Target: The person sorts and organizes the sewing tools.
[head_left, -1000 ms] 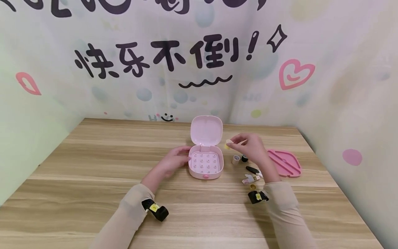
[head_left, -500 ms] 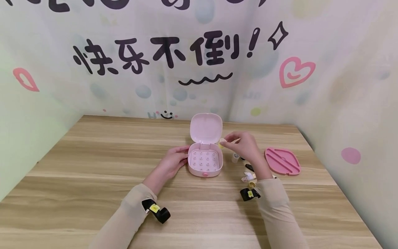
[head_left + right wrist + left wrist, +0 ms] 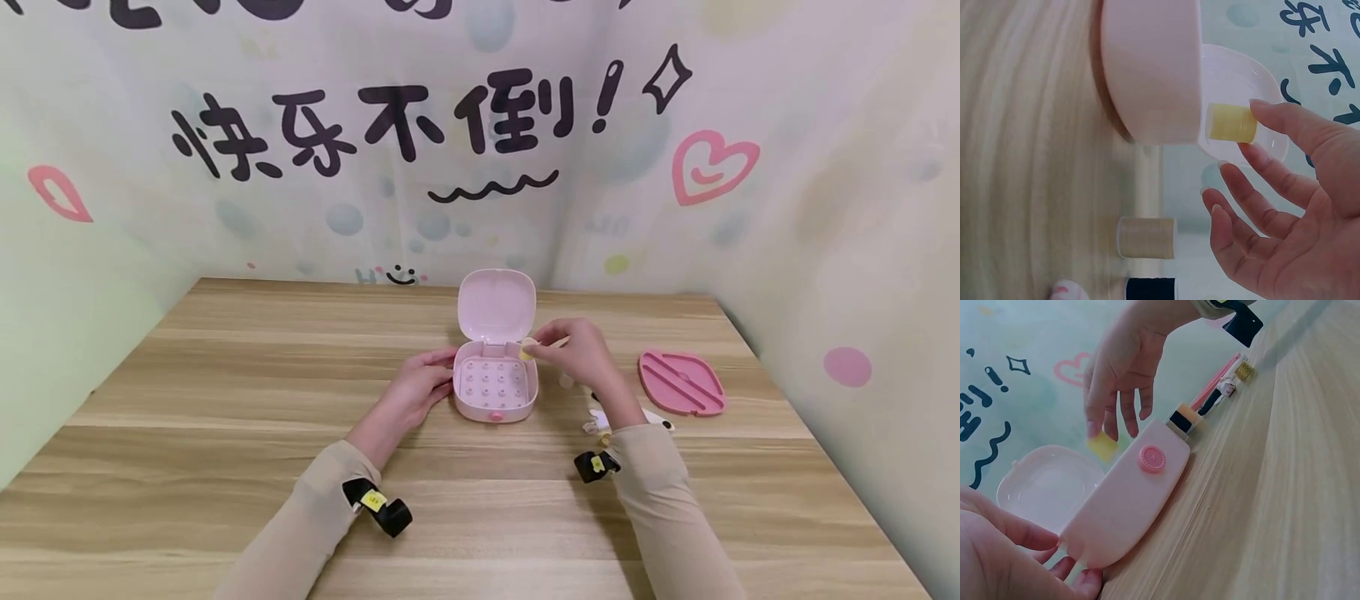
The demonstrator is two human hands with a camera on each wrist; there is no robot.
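Note:
A pink box (image 3: pixel 495 392) with pegs inside stands open on the wooden table (image 3: pixel 225 400), its lid (image 3: pixel 497 305) upright. My right hand (image 3: pixel 573 354) pinches a small yellow thread spool (image 3: pixel 527 351) above the box's right rear corner; the spool (image 3: pixel 1231 123) shows at my fingertips beside the box wall (image 3: pixel 1150 69). My left hand (image 3: pixel 416 387) touches the box's left side, its fingers (image 3: pixel 1019 531) against the box end (image 3: pixel 1125 500). The yellow spool (image 3: pixel 1102 447) hangs over the box under my right hand (image 3: pixel 1119 375).
A beige spool (image 3: pixel 1146 237) and a black spool (image 3: pixel 1150 289) stand on the table right of the box. A pink lip-shaped tray (image 3: pixel 681 383) lies further right. Small items (image 3: pixel 600 425) lie by my right wrist. Patterned walls close in the table.
My right hand has carried the yellow spool leftward, from beside the box to over its right rear corner. The left hand has stayed at the box.

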